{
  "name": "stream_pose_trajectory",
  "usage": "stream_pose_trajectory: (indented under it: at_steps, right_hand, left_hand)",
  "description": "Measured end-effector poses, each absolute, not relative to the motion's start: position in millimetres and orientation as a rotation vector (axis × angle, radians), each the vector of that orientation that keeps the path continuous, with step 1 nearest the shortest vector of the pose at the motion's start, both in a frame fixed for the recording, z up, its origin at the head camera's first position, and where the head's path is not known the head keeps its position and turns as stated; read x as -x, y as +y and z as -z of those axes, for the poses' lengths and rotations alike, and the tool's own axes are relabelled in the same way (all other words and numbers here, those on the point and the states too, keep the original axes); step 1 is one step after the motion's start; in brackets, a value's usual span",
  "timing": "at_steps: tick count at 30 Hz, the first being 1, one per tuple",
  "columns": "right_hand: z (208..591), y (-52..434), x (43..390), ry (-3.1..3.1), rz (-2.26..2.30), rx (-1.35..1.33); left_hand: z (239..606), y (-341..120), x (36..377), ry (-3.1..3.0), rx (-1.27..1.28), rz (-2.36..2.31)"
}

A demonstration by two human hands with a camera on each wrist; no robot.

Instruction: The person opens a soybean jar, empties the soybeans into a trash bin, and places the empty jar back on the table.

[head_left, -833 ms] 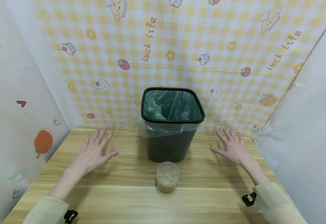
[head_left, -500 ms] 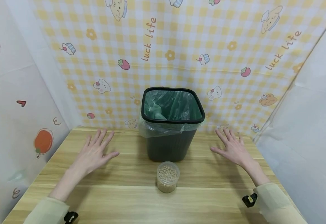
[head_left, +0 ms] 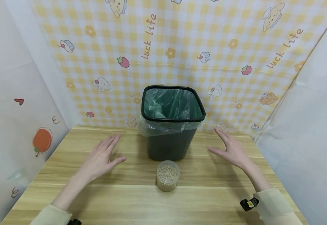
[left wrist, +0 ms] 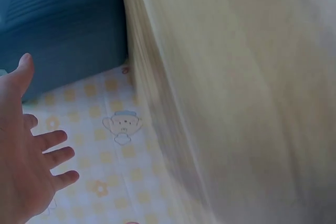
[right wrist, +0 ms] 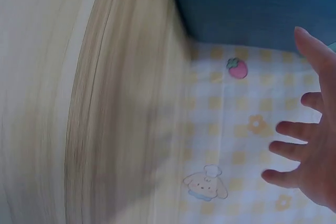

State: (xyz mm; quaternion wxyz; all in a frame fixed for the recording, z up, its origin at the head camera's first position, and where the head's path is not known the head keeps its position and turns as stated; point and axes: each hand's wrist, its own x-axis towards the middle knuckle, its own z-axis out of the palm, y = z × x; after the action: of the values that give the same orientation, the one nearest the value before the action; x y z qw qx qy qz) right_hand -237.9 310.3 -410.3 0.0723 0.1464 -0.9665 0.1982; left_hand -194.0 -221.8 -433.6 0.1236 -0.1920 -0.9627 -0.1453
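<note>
In the head view a dark trash can (head_left: 169, 145) with a black rim and a green plastic liner (head_left: 177, 104) stands upright at the table's back centre. Just in front of it is a clear round tub (head_left: 167, 175) filled with small pale beads or beans. My left hand (head_left: 102, 159) is held to the left of the can, fingers straight and thumb apart, holding nothing. On the other side my right hand (head_left: 232, 151) mirrors it, also bare. Both wrist views show the spread fingers of the left hand (left wrist: 26, 156) and right hand (right wrist: 310, 129), away from the can.
The wood-grain table (head_left: 141, 206) spans the front. A yellow checked cloth (head_left: 169, 72) with cartoon prints hangs close behind the can. White sheets close off the left (head_left: 14, 103) and right (head_left: 306, 125) sides. Black wrist bands with devices (head_left: 249, 204) sit at the sleeves.
My left hand has moved right, toward the trash can, and its fingers have drawn closer together. The right hand has turned slightly and shifted a little left. The head view has tilted slightly; can and tub stay put.
</note>
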Motion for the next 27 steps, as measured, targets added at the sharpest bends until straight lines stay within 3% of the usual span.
stream_pose_trajectory:
  at_steps: [14, 27]
  right_hand:
    - [417, 280, 212, -2.846, -1.26, -0.857]
    - [436, 237, 204, -2.79, -1.495, -1.216]
  left_hand:
    - [433, -187, 184, -2.668, 0.681, 0.661]
    - [435, -144, 175, -2.703, 0.785, 0.939]
